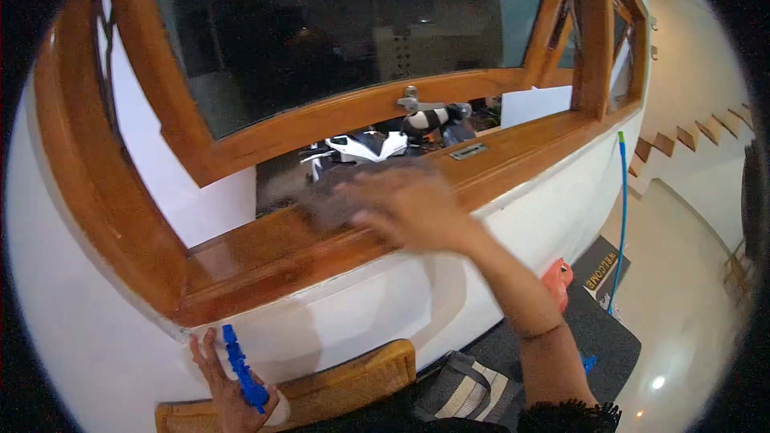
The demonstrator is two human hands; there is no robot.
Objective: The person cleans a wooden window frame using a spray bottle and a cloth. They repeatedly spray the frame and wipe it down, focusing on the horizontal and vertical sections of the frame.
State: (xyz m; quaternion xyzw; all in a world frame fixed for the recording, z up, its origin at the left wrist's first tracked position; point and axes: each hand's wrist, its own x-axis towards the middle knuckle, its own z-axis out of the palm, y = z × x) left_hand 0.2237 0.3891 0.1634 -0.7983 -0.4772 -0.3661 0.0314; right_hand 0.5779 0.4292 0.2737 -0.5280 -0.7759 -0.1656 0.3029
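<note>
My right hand [409, 210], blurred, lies over a dark grey-brown cloth [331, 198] on the lower rail of a brown wooden window frame [252, 246]. The cloth's far edge is smeared and hard to make out. Above it a glazed wooden sash [361, 105] is swung outward, with a metal latch handle [412, 99] on its bottom rail. Low on the left, my left hand [225, 391] holds a blue plastic spray head [243, 370]. A pale rounded part beside the thumb looks like its bottle. Two fingers extend near the white wall [264, 337]; contact is unclear.
Below me stand a wooden chair back [355, 376] and a dark tabletop [601, 337] with a striped woven bag [475, 388] and a red plastic bag [558, 282]. A blue-green pole [622, 210] leans by the wall near a doormat [601, 264]. Outside is a white motorcycle [367, 147].
</note>
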